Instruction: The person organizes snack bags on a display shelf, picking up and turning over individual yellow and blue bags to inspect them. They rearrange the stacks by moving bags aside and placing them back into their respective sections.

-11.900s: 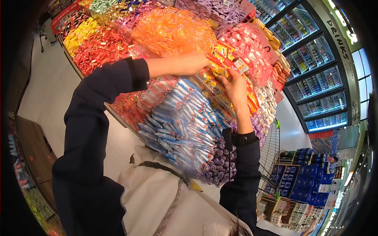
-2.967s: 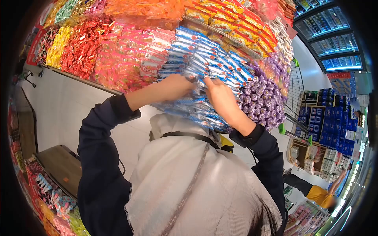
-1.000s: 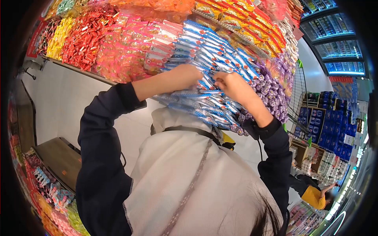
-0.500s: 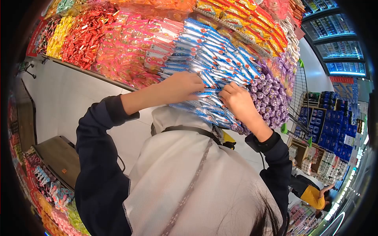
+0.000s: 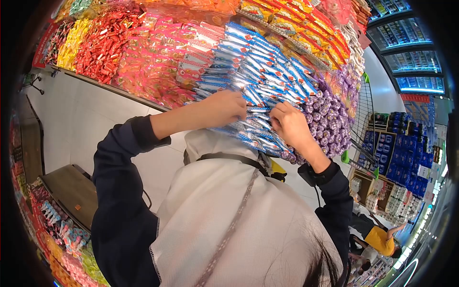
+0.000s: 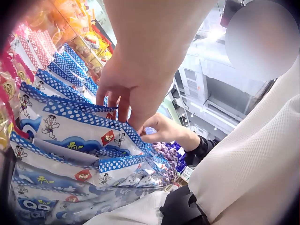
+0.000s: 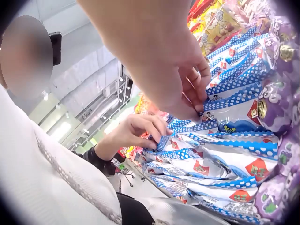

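Blue-and-white candy packets (image 5: 260, 71) with dotted blue edges stand in packed rows on the display. My left hand (image 5: 225, 106) is at the front rows; in the right wrist view its thumb and fingers pinch the blue edge of a packet (image 7: 162, 142). A short way to the right, my right hand (image 5: 289, 124) pinches the top edge of another packet (image 7: 234, 115), fingers curled down between the rows. The left wrist view shows the packet fronts (image 6: 79, 129) close below my left fingers. In the head view my hands hide the pinched edges.
Purple round-wrapped candies (image 5: 327, 117) adjoin the packets on the right, pink packets (image 5: 153, 57) on the left. Yellow-and-red bags (image 5: 306, 28) lie behind a clear divider. A wire cart (image 5: 363, 115) stands at the right; a person in yellow (image 5: 380, 239) is beyond.
Earlier my hands were at the yellow-and-red bags farther back; they came to the blue-and-white packets. Over the last second both shifted slightly toward my body, and the right hand moved a little right.
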### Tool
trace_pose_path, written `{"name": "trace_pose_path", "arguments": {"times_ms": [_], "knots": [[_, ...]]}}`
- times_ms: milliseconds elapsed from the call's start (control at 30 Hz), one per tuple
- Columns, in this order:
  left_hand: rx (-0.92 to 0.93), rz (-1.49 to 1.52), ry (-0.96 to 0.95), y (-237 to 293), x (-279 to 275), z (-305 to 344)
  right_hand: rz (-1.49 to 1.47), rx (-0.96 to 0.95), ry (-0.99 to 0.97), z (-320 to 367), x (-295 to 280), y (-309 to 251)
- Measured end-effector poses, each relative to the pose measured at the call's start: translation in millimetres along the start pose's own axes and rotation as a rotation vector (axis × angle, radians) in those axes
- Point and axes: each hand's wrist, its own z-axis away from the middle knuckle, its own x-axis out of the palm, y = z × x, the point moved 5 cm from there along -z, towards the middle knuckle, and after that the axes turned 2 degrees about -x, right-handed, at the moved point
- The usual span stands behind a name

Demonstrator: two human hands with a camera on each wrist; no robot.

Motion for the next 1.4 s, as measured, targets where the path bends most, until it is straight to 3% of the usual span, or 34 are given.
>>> {"name": "trace_pose_path", "arguments": {"times_ms": [100,167,400,500,633,900,1233,1333,1400], "knots": [[0.001,0.002,-0.003,0,1,0,-0.245,-0.034,0.079,1,-7,3],[-0.018,0.008,-0.039,2,-2,-2,-0.494,0.051,0.108,5,-12,8],[-0.288,0.595,0.194,-7,-45,-12,-1.115,0.4,0.281,-2,-56,26],[-0.445,0.952,0.137,1,-48,-18,-1.142,0.432,0.267,-15,-74,22],[-0.383,1.124,0.128,24,-54,-23,-1.25,0.426,0.219,-26,-75,13],[-0.526,1.162,0.072,21,-42,-11,-1.435,0.496,0.112,-28,-49,21],[-0.491,1.091,0.276,15,-46,-11,-1.322,0.398,0.138,-26,-60,3],[-0.569,0.979,0.223,23,-54,-10,-1.298,0.339,0.154,-24,-58,2],[-0.492,1.047,0.282,21,-50,-10,-1.248,0.29,0.184,-23,-56,3]]}}
